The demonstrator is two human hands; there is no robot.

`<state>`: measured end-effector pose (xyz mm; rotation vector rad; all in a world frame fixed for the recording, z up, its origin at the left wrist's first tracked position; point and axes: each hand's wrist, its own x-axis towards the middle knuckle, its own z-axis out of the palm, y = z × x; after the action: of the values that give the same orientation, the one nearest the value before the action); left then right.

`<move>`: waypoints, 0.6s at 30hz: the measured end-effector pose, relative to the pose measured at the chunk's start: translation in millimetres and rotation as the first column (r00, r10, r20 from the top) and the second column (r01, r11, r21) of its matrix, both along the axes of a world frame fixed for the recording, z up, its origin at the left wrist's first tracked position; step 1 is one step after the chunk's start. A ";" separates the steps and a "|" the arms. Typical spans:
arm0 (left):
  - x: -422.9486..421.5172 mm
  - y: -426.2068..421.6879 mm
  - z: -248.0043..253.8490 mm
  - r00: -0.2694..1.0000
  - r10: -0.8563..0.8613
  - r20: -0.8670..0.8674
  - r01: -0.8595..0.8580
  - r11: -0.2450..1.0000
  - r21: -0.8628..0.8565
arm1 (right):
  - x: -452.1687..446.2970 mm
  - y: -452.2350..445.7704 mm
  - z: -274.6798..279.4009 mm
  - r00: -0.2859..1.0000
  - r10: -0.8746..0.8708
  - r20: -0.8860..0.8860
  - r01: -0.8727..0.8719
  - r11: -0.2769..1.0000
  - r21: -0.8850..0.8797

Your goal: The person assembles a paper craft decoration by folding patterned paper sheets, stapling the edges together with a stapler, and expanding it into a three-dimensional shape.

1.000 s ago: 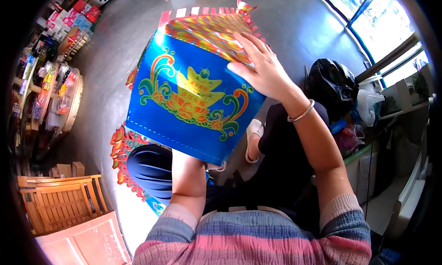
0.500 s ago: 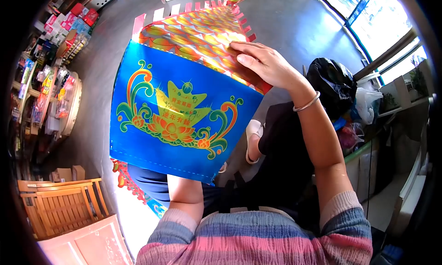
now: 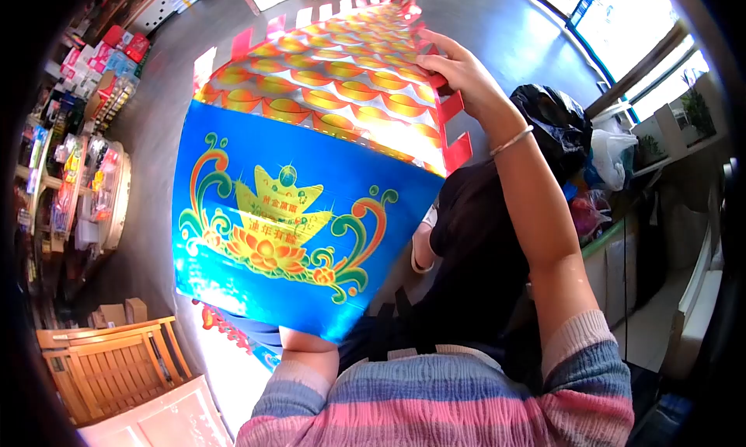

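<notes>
A blue folded paper box (image 3: pixel 233 155) fills the middle of the view, printed with a yellow ingot, an orange lotus and green scrolls. Above its dashed fold, a shiny panel (image 3: pixel 326 89) of gold and orange ingot shapes spreads out, with pink and red tabs along its edges. My right hand (image 3: pixel 466 78), a bangle at its wrist, pinches that panel's right edge between thumb and fingers. My left forearm (image 3: pixel 311 350) runs up behind the blue face, which hides my left hand. Under the box, part of another red-and-blue printed paper piece (image 3: pixel 225 326) shows.
Shelves of packaged goods (image 3: pixel 101 175) stand at the left. A wooden folding chair (image 3: pixel 116 361) and a pink panel (image 3: pixel 159 416) are at lower left. On the right sit a black plastic bag (image 3: pixel 552 128) and a white bag (image 3: pixel 614 155). Grey floor (image 3: pixel 466 12) lies beyond.
My right hand has moved up from lying on the patterned panel to gripping its right edge. The box has shifted left and down, and more of the patterned panel shows, opened wider.
</notes>
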<state>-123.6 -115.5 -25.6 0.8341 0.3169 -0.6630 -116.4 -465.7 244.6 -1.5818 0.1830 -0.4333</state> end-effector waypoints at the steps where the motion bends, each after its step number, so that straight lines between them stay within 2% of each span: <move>1: 1.3 2.2 -0.9 1.000 -0.007 -0.002 0.007 1.000 0.004 | -0.4 -1.4 1.6 1.000 -0.009 -0.008 0.009 1.000 0.006; 4: 6.0 2.8 -1.7 1.000 -0.026 -0.004 0.026 1.000 0.007 | 2.3 -10.5 -0.7 1.000 -0.009 0.000 0.009 0.997 0.081; 6: 6.3 5.8 1.4 0.999 -0.038 0.002 0.038 0.999 0.016 | 5.4 -15.6 -4.3 0.995 0.039 0.095 -0.036 0.999 -0.035; 8: 7.7 5.9 3.8 0.999 -0.036 0.012 0.036 0.999 0.019 | 8.8 -15.8 -9.1 0.996 0.059 0.073 -0.072 0.980 0.184; 11: 8.1 4.8 5.4 0.998 -0.052 0.020 0.051 0.998 0.024 | -7.1 -0.9 11.2 0.999 0.024 0.036 -0.033 0.960 0.278; 12: 7.0 5.5 6.4 0.998 -0.057 0.019 0.056 0.998 0.027 | -3.7 -5.9 5.4 0.992 0.094 0.079 -0.114 0.944 0.309; 15: 7.0 7.5 7.3 0.998 -0.063 0.017 0.063 0.997 0.034 | 1.0 4.3 2.9 0.996 0.053 0.074 -0.072 0.959 0.273; 17: 9.7 9.1 9.4 0.998 -0.057 0.016 0.057 0.998 0.033 | 4.2 6.9 3.2 0.998 0.052 -0.019 -0.047 0.978 0.204; 18: 7.0 11.1 5.2 0.998 -0.061 0.001 0.061 0.997 0.046 | 6.8 3.7 0.4 0.999 -0.020 -0.026 0.021 0.999 0.035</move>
<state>-116.6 -104.4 -20.3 0.8908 0.3064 -0.7137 -109.6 -462.0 245.0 -1.5528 0.2259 -0.4238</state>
